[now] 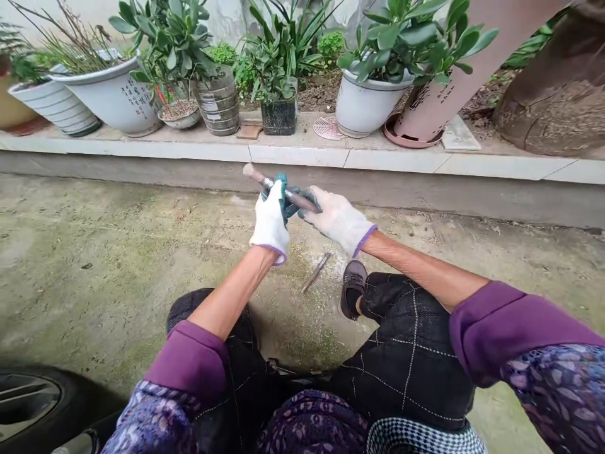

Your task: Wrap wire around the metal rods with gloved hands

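Note:
A brown, wooden-looking stick (259,174) slants across in front of me. Its far-left end is pale, and what looks like wire is wound around its middle. My left hand (271,219), in a white glove with green-coated fingers, is closed around the middle, thumb up. At the stick's lower right end, my right hand (338,217) wears a similar glove and grips it; slight blur hides some of its fingertips. On the ground below my hands lies a thin brown stick or rod (316,272), with pale crumbs scattered around it.
Beyond my hands runs a low tiled ledge (297,156) carrying several potted plants, among them a white pot (368,104). A pink column-like pot (428,120) stands farther right. My shoe (353,287) is on the concrete ground (118,265); a vehicle wheel (42,403) is at lower left.

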`<state>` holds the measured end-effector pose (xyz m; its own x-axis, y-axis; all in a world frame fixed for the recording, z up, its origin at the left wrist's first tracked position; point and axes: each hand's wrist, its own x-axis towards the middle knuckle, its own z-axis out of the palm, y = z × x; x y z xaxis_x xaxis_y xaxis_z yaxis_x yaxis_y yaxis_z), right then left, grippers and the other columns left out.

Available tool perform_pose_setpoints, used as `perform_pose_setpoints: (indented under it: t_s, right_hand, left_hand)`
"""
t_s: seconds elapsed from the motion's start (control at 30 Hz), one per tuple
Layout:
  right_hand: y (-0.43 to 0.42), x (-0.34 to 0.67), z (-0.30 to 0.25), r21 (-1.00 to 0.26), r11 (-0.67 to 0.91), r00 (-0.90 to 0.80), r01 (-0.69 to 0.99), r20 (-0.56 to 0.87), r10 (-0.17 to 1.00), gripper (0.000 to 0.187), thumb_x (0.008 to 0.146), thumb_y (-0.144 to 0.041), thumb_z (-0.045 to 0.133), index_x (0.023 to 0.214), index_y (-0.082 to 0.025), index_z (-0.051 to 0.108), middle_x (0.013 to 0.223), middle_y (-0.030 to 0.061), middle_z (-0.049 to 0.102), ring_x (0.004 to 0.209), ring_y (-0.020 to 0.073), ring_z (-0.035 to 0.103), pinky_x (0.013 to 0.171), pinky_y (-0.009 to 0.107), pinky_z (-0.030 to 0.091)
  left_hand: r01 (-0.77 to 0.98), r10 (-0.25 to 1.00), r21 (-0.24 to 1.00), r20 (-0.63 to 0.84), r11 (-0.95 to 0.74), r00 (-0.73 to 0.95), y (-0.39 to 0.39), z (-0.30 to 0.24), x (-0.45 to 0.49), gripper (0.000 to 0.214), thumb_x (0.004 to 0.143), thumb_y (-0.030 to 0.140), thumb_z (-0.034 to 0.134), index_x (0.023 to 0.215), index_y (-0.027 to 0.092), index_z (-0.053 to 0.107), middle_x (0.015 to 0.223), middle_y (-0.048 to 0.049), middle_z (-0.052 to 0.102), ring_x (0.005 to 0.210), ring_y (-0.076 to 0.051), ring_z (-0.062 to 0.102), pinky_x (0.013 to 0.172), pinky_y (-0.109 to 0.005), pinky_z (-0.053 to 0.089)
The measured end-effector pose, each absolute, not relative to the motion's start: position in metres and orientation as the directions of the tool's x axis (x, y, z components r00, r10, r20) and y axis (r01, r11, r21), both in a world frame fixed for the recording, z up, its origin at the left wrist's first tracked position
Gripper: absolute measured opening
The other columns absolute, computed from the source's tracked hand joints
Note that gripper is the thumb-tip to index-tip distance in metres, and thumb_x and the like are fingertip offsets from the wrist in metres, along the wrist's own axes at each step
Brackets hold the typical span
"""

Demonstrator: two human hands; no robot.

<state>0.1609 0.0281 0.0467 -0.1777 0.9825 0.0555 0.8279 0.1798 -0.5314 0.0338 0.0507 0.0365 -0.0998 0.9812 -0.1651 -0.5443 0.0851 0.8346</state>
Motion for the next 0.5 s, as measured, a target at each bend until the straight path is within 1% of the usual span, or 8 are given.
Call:
perform_pose_setpoints:
  t_s: [0.07, 0.17, 0.2, 0.23, 0.3, 0.37, 0.43, 0.5]
  right_hand:
    - [0.022, 0.18, 0.054, -0.579, 0.151, -0.141, 0.801, 0.062, 0.988, 0.026, 0.087, -0.034, 0.061, 0.108, -0.019, 0.062, 0.085, 0.0054, 0.068, 0.07, 0.0188, 0.059, 0.062, 0.03, 0.042]
    - [0.007, 0.203, 0.061, -0.75, 0.039, -0.129, 0.66, -0.062, 0.99, 0.02, 0.087, -0.038, 0.061, 0.094, -0.019, 0.06, 0.072, 0.0006, 0.061, 0.055, 0.0122, 0.05, 0.051, 0.026, 0.039]
    - [0.001, 0.208, 0.062, -0.799, -0.02, -0.131, 0.601, -0.123, 0.984, 0.019, 0.087, -0.038, 0.061, 0.091, -0.019, 0.059, 0.069, -0.0006, 0.058, 0.051, 0.0106, 0.047, 0.047, 0.025, 0.037]
    - [-0.003, 0.212, 0.062, -0.832, -0.072, -0.135, 0.55, -0.173, 0.975, 0.018, 0.087, -0.037, 0.061, 0.089, -0.019, 0.058, 0.066, -0.0016, 0.056, 0.049, 0.0096, 0.045, 0.044, 0.024, 0.036]
    - [-0.009, 0.218, 0.063, -0.857, -0.113, -0.15, 0.502, -0.215, 0.965, 0.015, 0.086, -0.034, 0.061, 0.087, -0.019, 0.058, 0.064, -0.0026, 0.052, 0.048, 0.0089, 0.043, 0.042, 0.023, 0.034]
    - [-0.011, 0.22, 0.062, -0.845, -0.066, -0.174, 0.531, -0.185, 0.967, 0.014, 0.085, -0.032, 0.061, 0.083, -0.019, 0.057, 0.063, -0.003, 0.051, 0.05, 0.0091, 0.042, 0.043, 0.023, 0.034]
    - [-0.011, 0.221, 0.061, -0.801, 0.022, -0.205, 0.598, -0.126, 0.971, 0.016, 0.085, -0.033, 0.062, 0.079, -0.019, 0.057, 0.064, -0.0027, 0.051, 0.053, 0.01, 0.043, 0.047, 0.024, 0.035]
    - [-0.009, 0.22, 0.058, -0.733, 0.103, -0.226, 0.673, -0.071, 0.971, 0.017, 0.085, -0.035, 0.062, 0.079, -0.019, 0.059, 0.068, -0.0011, 0.057, 0.059, 0.012, 0.048, 0.053, 0.026, 0.038]
  left_hand:
    - [-0.407, 0.988, 0.9, -0.136, 0.156, 0.078, 0.045, 0.044, 0.021, 0.033, 0.084, 0.047, 0.07, 0.095, 0.017, 0.061, 0.077, -0.003, 0.067, 0.066, -0.013, 0.066, 0.064, -0.026, 0.055]
    - [-0.028, 0.928, 0.979, -0.184, 0.204, 0.323, 0.039, 0.053, -0.005, 0.031, 0.082, 0.039, 0.072, 0.097, 0.012, 0.066, 0.079, -0.006, 0.069, 0.059, -0.012, 0.064, 0.056, -0.025, 0.053]
    - [0.077, 0.925, 0.982, -0.188, 0.173, 0.331, 0.039, 0.055, -0.013, 0.03, 0.08, 0.035, 0.073, 0.097, 0.011, 0.067, 0.081, -0.0063, 0.069, 0.056, -0.011, 0.062, 0.052, -0.023, 0.051]
    - [0.133, 0.937, 0.982, -0.167, 0.131, 0.306, 0.04, 0.057, -0.02, 0.03, 0.08, 0.034, 0.073, 0.099, 0.011, 0.068, 0.085, -0.0071, 0.071, 0.054, -0.009, 0.06, 0.048, -0.021, 0.048]
    - [0.151, 0.957, 0.986, -0.115, 0.076, 0.265, 0.043, 0.059, -0.029, 0.034, 0.082, 0.036, 0.07, 0.106, 0.012, 0.067, 0.096, -0.0099, 0.073, 0.051, -0.008, 0.058, 0.043, -0.02, 0.042]
    - [0.098, 0.961, 0.993, -0.091, 0.068, 0.261, 0.045, 0.061, -0.03, 0.038, 0.086, 0.041, 0.066, 0.113, 0.014, 0.066, 0.104, -0.0125, 0.075, 0.048, -0.007, 0.057, 0.039, -0.02, 0.038]
    - [0.056, 0.944, 0.992, -0.127, 0.115, 0.304, 0.045, 0.061, -0.024, 0.039, 0.088, 0.042, 0.065, 0.115, 0.015, 0.065, 0.103, -0.013, 0.076, 0.044, -0.007, 0.055, 0.036, -0.02, 0.035]
    - [0.047, 0.909, 0.978, -0.208, 0.205, 0.36, 0.043, 0.06, -0.015, 0.034, 0.088, 0.038, 0.065, 0.113, 0.014, 0.064, 0.096, -0.0125, 0.076, 0.044, -0.008, 0.057, 0.036, -0.02, 0.037]
